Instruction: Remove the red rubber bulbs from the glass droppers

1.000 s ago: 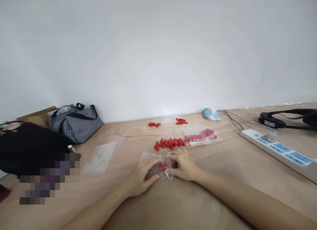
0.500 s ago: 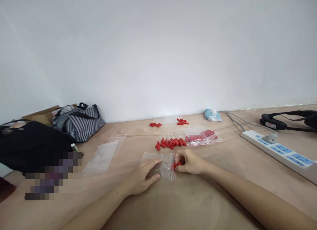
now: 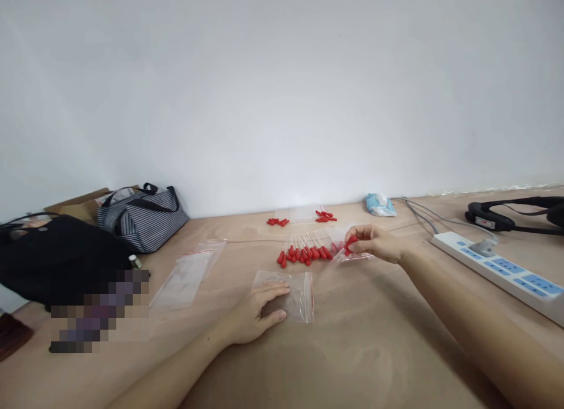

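Note:
A clear zip bag (image 3: 299, 297) with a red seal line lies flat on the table, and no red shows inside it. My left hand (image 3: 259, 312) rests on its left part, fingers stretched out and apart. Farther right, my right hand (image 3: 372, 242) pinches a bunch of red-headed sticks (image 3: 350, 243), their pale shafts slanting down to the left. That hand is over filled clear bags (image 3: 335, 235) of similar sticks and partly hides them. Left of it, a row of loose red-headed sticks (image 3: 304, 254) lies with the heads toward me.
More red-headed sticks (image 3: 325, 216) lie near the wall. Flat clear bags (image 3: 187, 274) are at the left, beside a striped bag (image 3: 143, 218) and black cloth (image 3: 61, 256). A tissue pack (image 3: 379, 205), a power strip (image 3: 497, 265) and a black headset (image 3: 513, 215) occupy the right.
My right hand has drawn the red-headed sticks out of the clear zip bag and carried them right and away from me. My left hand has stayed on the bag, which now lies flat.

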Tool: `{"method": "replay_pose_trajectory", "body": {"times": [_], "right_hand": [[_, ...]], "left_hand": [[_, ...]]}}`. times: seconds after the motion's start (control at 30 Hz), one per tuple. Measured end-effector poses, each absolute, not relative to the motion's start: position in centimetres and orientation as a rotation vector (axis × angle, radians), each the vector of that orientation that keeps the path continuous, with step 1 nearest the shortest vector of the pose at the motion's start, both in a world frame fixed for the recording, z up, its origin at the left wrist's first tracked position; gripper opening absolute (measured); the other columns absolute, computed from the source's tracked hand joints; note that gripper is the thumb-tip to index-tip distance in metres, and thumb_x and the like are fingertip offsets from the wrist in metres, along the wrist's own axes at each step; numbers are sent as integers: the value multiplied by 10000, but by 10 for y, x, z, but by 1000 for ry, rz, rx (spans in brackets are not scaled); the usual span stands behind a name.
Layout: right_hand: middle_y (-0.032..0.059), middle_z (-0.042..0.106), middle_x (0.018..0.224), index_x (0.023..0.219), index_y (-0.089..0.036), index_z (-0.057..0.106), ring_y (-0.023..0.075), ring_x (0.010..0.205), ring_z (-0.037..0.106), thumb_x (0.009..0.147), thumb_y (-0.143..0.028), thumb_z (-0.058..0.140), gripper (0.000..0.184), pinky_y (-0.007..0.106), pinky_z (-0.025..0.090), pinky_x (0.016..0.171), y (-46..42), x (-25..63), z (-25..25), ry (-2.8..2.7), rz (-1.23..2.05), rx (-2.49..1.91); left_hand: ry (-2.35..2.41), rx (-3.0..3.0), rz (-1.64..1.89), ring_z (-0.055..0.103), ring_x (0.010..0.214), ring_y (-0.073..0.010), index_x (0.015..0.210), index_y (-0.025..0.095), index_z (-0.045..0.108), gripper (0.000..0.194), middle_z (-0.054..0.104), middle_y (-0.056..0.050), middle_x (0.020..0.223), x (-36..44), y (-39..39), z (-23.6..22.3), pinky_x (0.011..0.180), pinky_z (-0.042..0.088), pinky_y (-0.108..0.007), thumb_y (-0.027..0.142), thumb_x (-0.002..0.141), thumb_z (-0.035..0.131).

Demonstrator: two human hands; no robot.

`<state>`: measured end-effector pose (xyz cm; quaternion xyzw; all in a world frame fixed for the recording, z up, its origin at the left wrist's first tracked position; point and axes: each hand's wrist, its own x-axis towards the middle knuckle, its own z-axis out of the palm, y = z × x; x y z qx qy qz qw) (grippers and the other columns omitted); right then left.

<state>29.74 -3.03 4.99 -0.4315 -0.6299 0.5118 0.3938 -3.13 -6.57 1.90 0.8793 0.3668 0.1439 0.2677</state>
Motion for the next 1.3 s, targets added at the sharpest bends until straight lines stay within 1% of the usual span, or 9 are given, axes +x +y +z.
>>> {"method": "replay_pose_trajectory", "body": {"times": [0.1,0.17,0.3,0.43,0.6,0.83,1.0,1.13,1.3], "right_hand": [[5,605,701,761,-155,550,106,632,566,648,-276,641,190,253,459,613,-33,278,49,-1577,991,-1025],[19,606,719,796,-163,554,118,644,564,705,-267,589,143,266,462,609,-41,254,44,-1657,696,-967],[73,614,895,930,-188,570,147,821,564,805,-168,437,183,291,462,713,-61,204,26,-2018,128,-768],[87,610,917,930,-178,577,152,798,540,848,-143,367,228,295,455,706,-72,181,7,-2270,-205,-629],[78,583,968,1028,-196,552,159,844,529,806,-150,424,261,307,444,734,-73,194,-3,-2254,-81,-734],[57,584,827,878,-188,585,144,755,530,786,-157,467,153,288,435,689,-77,213,-8,-2125,215,-892],[48,568,800,835,-186,589,144,750,516,761,-138,476,143,272,424,690,-78,210,-8,-2217,253,-892],[56,566,848,927,-194,578,158,787,519,712,-102,481,253,286,422,707,-79,211,-8,-2261,279,-848],[56,543,934,1036,-221,560,165,841,511,664,-85,498,401,311,413,759,-79,211,-7,-2291,286,-825]], "left_hand": [[1023,2235,503,469,1117,-225,1029,230,611,317,545,-45,1195,-25,-60,23,975,336,-387,400,781,510],[1101,2023,623,535,1021,-231,900,184,657,322,623,-61,1062,-15,-55,27,924,388,-373,438,775,504],[1125,1350,700,621,798,-189,831,124,633,385,670,-75,818,10,-47,35,771,479,-323,484,747,526],[1094,1157,715,619,694,-140,702,118,603,245,654,-45,698,25,-46,34,657,482,-240,359,683,640],[1257,1231,698,596,572,-115,663,116,583,162,628,-14,599,14,-15,40,586,472,-230,254,654,668],[1418,1288,654,544,454,-96,583,126,507,261,544,37,442,-1,59,45,537,447,-228,198,535,754],[1476,1329,615,561,492,-116,541,134,487,311,540,32,444,9,72,31,524,440,-227,221,486,780],[1488,1376,600,562,489,-123,526,132,490,345,545,20,451,11,70,25,503,440,-231,283,460,793],[1570,1449,614,498,394,-105,489,140,482,368,429,59,348,6,70,21,401,363,-200,344,463,787]]}}
